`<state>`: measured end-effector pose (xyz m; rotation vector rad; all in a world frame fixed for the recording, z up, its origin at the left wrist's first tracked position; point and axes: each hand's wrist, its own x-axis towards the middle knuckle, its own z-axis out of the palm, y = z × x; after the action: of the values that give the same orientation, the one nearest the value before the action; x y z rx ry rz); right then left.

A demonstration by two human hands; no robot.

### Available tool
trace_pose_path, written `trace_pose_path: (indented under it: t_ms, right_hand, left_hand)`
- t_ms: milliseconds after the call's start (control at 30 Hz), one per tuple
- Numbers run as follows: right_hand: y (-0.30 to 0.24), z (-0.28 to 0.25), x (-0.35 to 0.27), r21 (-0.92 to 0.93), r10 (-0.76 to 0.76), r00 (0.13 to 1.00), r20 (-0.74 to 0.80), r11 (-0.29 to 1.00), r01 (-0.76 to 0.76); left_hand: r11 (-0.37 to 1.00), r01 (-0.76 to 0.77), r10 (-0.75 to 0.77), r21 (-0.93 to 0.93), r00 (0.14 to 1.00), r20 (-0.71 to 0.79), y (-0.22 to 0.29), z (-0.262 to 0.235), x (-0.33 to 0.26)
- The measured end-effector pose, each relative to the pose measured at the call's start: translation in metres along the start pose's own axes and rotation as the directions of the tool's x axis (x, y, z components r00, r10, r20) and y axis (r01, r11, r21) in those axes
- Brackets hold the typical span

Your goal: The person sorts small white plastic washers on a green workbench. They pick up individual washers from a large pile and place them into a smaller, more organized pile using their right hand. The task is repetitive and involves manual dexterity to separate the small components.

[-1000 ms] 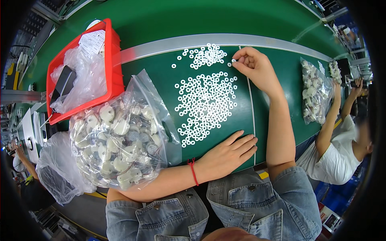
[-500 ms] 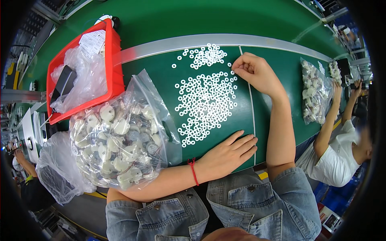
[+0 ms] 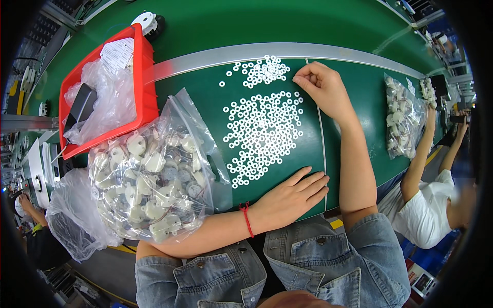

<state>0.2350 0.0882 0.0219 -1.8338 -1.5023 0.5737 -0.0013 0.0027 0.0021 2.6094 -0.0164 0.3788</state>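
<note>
Many small white rings lie on the green tabletop in a large patch, with a smaller cluster of white rings beyond it. My right hand is at the right of the smaller cluster, thumb and forefinger pinched together low over the table. Whatever may be between those fingertips is hidden. Below the large patch, my left hand rests flat at the table's near edge, fingers stretched and holding nothing. A red string bracelet circles its wrist. Left of the rings, a clear plastic bag of whitish motor-like parts lies against my left forearm.
A red bin with crumpled plastic, a paper and a black piece stands at the left. Behind it is a round white-and-black part. At right lies another bag of parts, near a co-worker's arms. A metal rail crosses the far side.
My right hand has shifted slightly left and away from me; a loose ring by its fingertips no longer shows. The round white-and-black part has come further into sight behind the bin. My left hand stays put.
</note>
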Motion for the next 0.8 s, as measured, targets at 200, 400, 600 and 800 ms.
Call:
trace_pose_path:
  t_ms: [200, 400, 600, 800]
  right_hand:
    - [0.007, 0.002, 0.001, 0.085, 0.023, 0.999, -0.026, 0.996, -0.021]
    - [-0.004, -0.003, -0.004, 0.052, -0.023, 0.992, 0.122, 0.998, 0.017]
    - [-0.007, 0.014, 0.0, 0.074, -0.072, 0.994, -0.085, 0.994, 0.078]
    - [-0.017, 0.026, 0.0, -0.085, -0.139, 0.984, -0.108, 0.988, 0.13]
  left_hand:
    - [1.0, 0.0, 0.0, -0.008, 1.0, 0.0, 0.0, 0.001, 0.0]
    - [1.0, 0.002, -0.002, -0.013, 1.0, 0.004, 0.0, 0.0, 0.0]
    - [1.0, -0.004, 0.004, -0.016, 1.0, 0.005, 0.0, -0.001, 0.0]
    - [1.0, -0.002, 0.002, -0.017, 1.0, 0.011, -0.001, 0.0, 0.0]
